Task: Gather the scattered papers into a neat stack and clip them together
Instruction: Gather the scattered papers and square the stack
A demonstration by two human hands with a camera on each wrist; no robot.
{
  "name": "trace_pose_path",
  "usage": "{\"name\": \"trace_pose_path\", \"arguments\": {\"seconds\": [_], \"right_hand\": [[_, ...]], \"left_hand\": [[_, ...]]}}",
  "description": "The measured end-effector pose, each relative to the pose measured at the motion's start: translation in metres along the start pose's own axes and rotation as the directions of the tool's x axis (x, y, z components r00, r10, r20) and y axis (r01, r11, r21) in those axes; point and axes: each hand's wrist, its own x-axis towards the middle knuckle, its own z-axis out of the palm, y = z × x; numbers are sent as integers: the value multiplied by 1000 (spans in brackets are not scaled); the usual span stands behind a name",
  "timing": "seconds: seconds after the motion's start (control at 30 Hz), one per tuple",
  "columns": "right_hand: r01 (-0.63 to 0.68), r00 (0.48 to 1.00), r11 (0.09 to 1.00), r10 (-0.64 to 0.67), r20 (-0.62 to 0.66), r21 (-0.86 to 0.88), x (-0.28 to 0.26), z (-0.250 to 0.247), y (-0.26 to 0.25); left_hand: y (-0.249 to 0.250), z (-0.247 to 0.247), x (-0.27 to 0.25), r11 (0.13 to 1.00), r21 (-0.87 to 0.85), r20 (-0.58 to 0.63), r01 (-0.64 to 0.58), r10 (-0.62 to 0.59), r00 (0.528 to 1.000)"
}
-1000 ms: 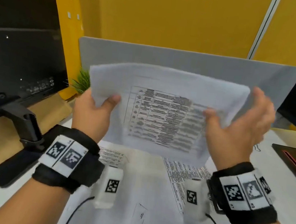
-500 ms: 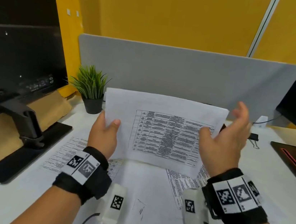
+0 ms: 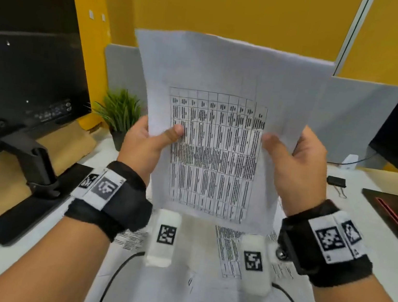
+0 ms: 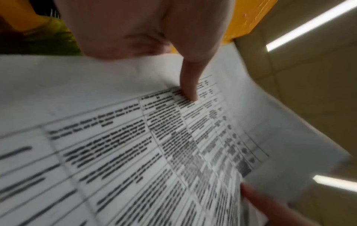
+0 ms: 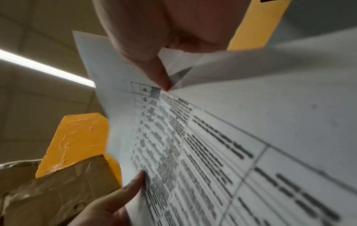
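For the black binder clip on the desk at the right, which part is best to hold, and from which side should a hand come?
Grip the binder clip by its black body, coming from above with the right hand, which is nearer. The clip lies flat with its wire handles toward the person, so probably pinch the body first, then squeeze the handles.

Both forearms reach forward and up, side by side, each wrist wrapped in a black band. The left hand point(image 3: 147, 144) is raised in front of the chest, thumb laid flat across the front of the paper point(image 3: 223, 128), fingers hidden behind it. The right hand point(image 3: 299, 169) mirrors it at the same height, thumb pressed on the sheet's front, its fingers curled behind the right edge.
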Motion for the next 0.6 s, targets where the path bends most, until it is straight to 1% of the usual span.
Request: {"name": "trace_pose_path", "arguments": {"seconds": [0.07, 0.13, 0.17, 0.2, 0.27, 0.33, 0.37, 0.43, 0.5, 0.53, 0.6], "right_hand": [[-15, 997, 998, 10, -81, -54, -5, 9, 5], [-51, 993, 993, 38, -116, -108, -12, 16, 14], [-80, 991, 989, 66, -115, -126, -16, 19, 20], [-121, 989, 982, 107, -101, -145, -21, 23, 27], [-240, 971, 949, 237, -41, -205, -31, 28, 45], [-371, 923, 895, 385, 9, -247, -40, 29, 62], [-413, 903, 874, 430, 15, -256, -42, 29, 69], [-434, 894, 861, 447, -13, -266, -40, 24, 73], [-421, 905, 871, 421, -56, -254, -32, 12, 69], [-419, 907, 872, 411, -87, -251, -26, 2, 66], [-418, 908, 866, 384, -169, -274, -10, -29, 65]], "left_hand": [[0, 5, -8, 986, 130, -9, -101, 103, 995], [-7, 8, -16, 969, 152, -42, -195, 204, 978], [-13, 8, -19, 967, 154, -54, -205, 215, 975], [-21, 9, -22, 970, 156, -61, -188, 199, 978], [-42, 7, -28, 980, 175, -46, -98, 108, 993], [-55, 6, -32, 975, 222, -36, -19, 28, 999], [-59, 5, -33, 967, 254, -47, -7, 20, 999], [-64, 3, -31, 963, 268, -55, 1, 14, 998], [-59, 1, -30, 969, 245, -4, 2, -1, 1000], [-58, 0, -29, 970, 242, 45, 15, -27, 999], [-51, -6, -27, 970, 244, 88, 15, -38, 995]]}}
